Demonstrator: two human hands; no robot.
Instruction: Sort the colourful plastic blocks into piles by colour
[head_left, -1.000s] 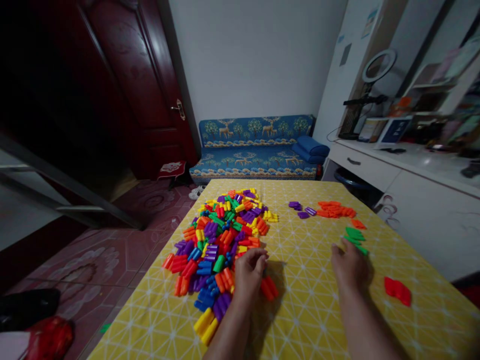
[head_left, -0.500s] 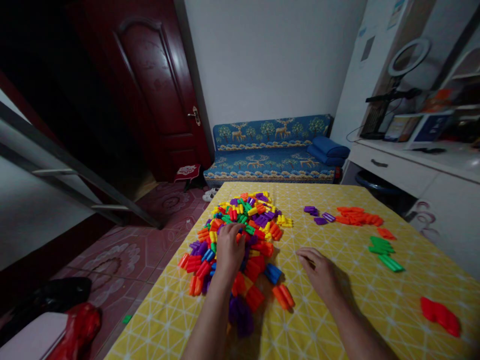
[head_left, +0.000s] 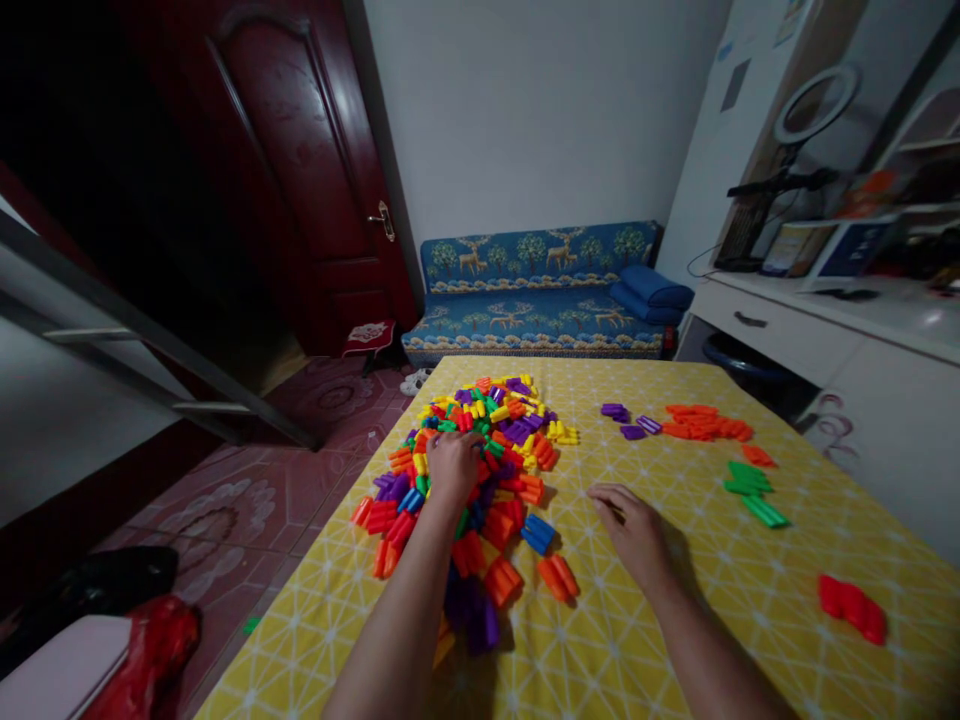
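A heap of colourful plastic building pieces in red, orange, yellow, green, blue and purple covers the left of the table. My left hand is over the middle of this heap, its fingers curled down among the pieces; what they grip is hidden. To the right of the heap, my right hand hovers low over or rests on the cloth. Its fingers are loosely bent, with a gap at the thumb and nothing visible between them. A blue piece and an orange piece lie between the hands.
Sorted groups lie on the right: purple pieces, orange pieces, green pieces and red pieces. The table has a yellow patterned cloth. Beyond are a blue sofa and a white cabinet.
The camera view has shifted slightly. My left hand stays in the heap with its fingers a little differently placed; my right hand keeps nearly the same place and pose.
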